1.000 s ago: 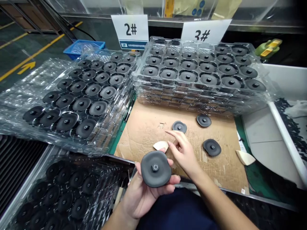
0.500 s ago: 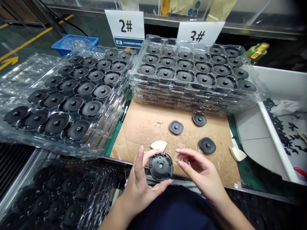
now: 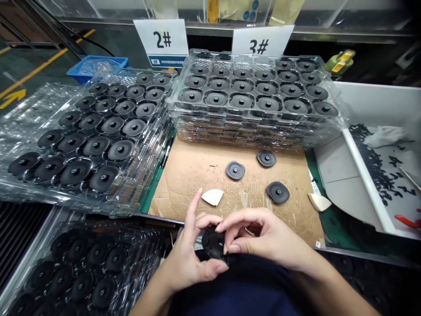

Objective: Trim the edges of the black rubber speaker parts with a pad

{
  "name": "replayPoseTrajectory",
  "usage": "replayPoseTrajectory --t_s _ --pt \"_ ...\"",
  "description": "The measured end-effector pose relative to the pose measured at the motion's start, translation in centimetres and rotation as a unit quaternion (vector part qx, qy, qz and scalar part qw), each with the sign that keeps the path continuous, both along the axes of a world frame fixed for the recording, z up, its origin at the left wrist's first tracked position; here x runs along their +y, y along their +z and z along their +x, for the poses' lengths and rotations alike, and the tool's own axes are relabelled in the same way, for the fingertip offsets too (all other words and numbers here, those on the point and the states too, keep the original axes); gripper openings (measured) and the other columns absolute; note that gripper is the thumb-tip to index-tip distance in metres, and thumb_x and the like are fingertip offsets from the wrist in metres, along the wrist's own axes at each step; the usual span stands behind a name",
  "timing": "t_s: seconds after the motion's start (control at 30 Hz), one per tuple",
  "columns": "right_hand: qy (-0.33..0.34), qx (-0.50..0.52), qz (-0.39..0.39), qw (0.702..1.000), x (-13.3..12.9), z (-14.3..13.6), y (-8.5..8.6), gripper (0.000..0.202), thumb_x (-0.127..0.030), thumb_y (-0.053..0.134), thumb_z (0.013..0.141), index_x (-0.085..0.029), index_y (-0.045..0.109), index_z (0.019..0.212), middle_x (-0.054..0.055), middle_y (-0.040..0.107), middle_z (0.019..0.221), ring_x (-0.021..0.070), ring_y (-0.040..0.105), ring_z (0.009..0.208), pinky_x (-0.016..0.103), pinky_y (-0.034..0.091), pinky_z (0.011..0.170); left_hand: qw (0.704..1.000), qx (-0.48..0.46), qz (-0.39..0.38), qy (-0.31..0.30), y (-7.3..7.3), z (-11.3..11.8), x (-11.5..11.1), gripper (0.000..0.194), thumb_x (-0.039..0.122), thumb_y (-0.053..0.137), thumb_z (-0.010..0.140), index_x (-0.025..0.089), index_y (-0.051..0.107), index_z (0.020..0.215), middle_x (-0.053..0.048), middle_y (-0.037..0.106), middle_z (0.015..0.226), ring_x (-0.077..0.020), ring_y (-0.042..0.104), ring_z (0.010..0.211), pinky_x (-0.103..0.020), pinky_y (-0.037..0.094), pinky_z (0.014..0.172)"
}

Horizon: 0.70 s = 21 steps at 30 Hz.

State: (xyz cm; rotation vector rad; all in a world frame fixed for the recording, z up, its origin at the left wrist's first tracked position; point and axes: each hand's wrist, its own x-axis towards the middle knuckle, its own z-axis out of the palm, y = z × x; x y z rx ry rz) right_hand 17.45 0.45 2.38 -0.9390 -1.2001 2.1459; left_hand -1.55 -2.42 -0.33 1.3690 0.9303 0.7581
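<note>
My left hand [image 3: 192, 250] grips a rounded black plastic disc [image 3: 212, 242] by its edge, thumb below and fingers above, with the index finger raised. Closed on the right edge of the same disc are the fingertips of my right hand [image 3: 253, 232]; they cover part of it, and any small piece between them is hidden. Beyond my hands, three similar black discs, one at the left [image 3: 235, 170], one at the back [image 3: 266, 158] and one at the right [image 3: 278, 192], lie on a cardboard sheet [image 3: 190, 169]. A pale wedge-shaped piece [image 3: 212, 197] rests just past my left fingers.
Stacked clear trays of black discs stand at the left [image 3: 131, 175] and the back [image 3: 230, 125], with more trays [image 3: 131, 259] lower left. On the right are a second pale wedge [image 3: 319, 202] and a white bin [image 3: 365, 184] holding small black pieces and an orange-handled tool [image 3: 407, 220].
My right hand has moved left and closed on the disc's edge. The disc has tilted in my left hand. The whole view has shifted slightly.
</note>
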Motion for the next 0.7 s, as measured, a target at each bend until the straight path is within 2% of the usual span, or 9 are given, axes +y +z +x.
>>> replayPoseTrajectory --t_s 0.17,0.4,0.57,0.7 --pt "0.004 0.031 -0.027 0.999 -0.7 0.8 -0.5 0.022 -0.018 0.073 0.069 -0.021 0.07 0.091 -0.002 0.066 0.072 0.0068 0.058 0.065 0.017 0.046 0.062 0.994 -0.049 -0.069 -0.071 0.3 0.5 0.0 0.109 0.053 0.065 0.067 0.03 -0.014 0.137 -0.002 0.057 0.106 -0.0206 0.054 0.102 -0.038 0.029 0.1" --pt "-0.018 0.05 -0.037 0.998 -2.3 2.0 -0.5 0.022 -0.016 0.072 0.069 -0.019 0.067 0.09 -0.001 0.068 0.075 0.0081 0.063 0.069 0.019 0.049 0.069 0.992 -0.04 -0.085 -0.081 0.3 1.4 -0.5 0.11 0.051 0.069 0.064 0.03 -0.01 0.138 -0.004 0.057 0.106 -0.0221 0.053 0.101 -0.041 0.028 0.099" --pt "-0.082 0.008 0.018 0.996 -4.1 2.6 -0.1 0.013 -0.015 0.07 0.071 -0.017 0.06 0.079 -0.001 0.067 0.079 0.0081 0.064 0.075 0.017 0.048 0.07 0.996 -0.036 -0.053 -0.06 0.3 2.1 -1.0 0.111 0.046 0.072 0.062 0.033 -0.007 0.138 -0.004 0.057 0.108 -0.0235 0.052 0.103 -0.043 0.028 0.098" --pt "-0.112 -0.003 -0.001 0.994 -5.4 3.6 -0.1 0.014 -0.018 0.073 0.068 -0.017 0.063 0.077 0.0 0.069 0.073 0.0098 0.065 0.07 0.019 0.05 0.067 0.998 -0.032 0.012 -0.058 0.4 3.0 -1.5 0.11 0.039 0.076 0.061 0.033 -0.002 0.138 -0.004 0.057 0.111 -0.0235 0.05 0.104 -0.042 0.03 0.097"
